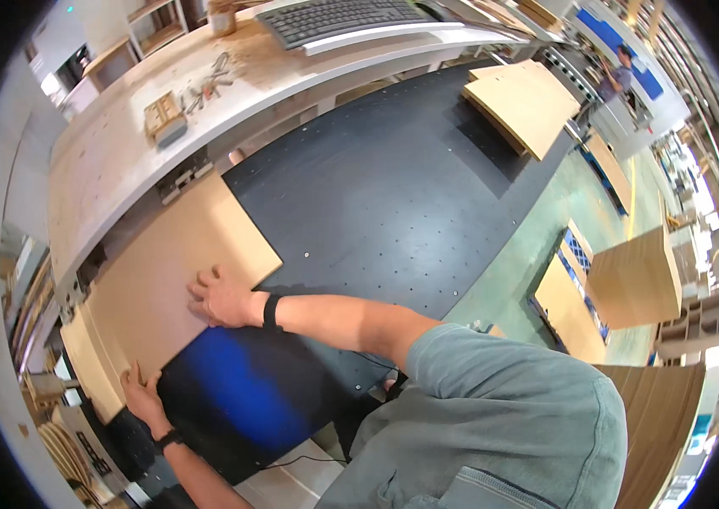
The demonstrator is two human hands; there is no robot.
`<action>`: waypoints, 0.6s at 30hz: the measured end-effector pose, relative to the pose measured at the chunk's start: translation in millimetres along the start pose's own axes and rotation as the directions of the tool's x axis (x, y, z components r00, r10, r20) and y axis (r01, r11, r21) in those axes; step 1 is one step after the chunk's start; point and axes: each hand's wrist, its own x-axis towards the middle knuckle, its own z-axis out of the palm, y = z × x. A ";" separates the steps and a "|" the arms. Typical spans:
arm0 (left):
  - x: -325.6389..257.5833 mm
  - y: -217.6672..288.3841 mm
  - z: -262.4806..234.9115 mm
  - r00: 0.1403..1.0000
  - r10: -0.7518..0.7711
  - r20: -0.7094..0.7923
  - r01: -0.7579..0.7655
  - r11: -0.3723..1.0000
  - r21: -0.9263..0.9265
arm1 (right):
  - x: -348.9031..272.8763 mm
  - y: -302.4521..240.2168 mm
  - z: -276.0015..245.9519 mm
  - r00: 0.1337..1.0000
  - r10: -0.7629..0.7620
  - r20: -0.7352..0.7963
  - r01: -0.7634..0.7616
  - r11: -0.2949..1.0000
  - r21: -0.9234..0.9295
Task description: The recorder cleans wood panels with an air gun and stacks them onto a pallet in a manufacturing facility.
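Apparently aligning the tan board, the right hand lies spread atop, the left hand unclenched at its edge; even pressure seems needed next.

This place is a woodworking workshop: flat pale boards lie on a wide dark surface with small holes, and further panels are set about the green floor on the right. The far right is blurred, but seems a factory hall.

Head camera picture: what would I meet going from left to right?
Left fingers → right fingers → dark keyboard → pale boards → a tan boxy thing.
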 end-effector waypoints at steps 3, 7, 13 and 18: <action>-0.8 30.2 -14.5 0.998 -0.044 0.039 0.042 0.996 0.073 | -1.8 4.3 0.7 1.000 0.017 0.007 -0.017 0.999 0.031; 16.0 3.8 8.6 0.991 0.129 0.019 -0.130 0.991 0.041 | -7.5 2.1 -5.0 0.987 0.158 -0.012 -0.158 0.987 -0.033; -12.0 70.7 -11.9 0.965 0.232 -0.125 -0.226 0.972 0.062 | -142.6 16.3 -83.5 0.971 -0.190 0.146 0.003 0.619 0.786; -81.7 254.9 12.3 0.946 0.320 -0.057 -0.318 0.876 -0.363 | -384.4 51.6 -146.9 0.938 0.160 0.308 -0.340 0.242 0.909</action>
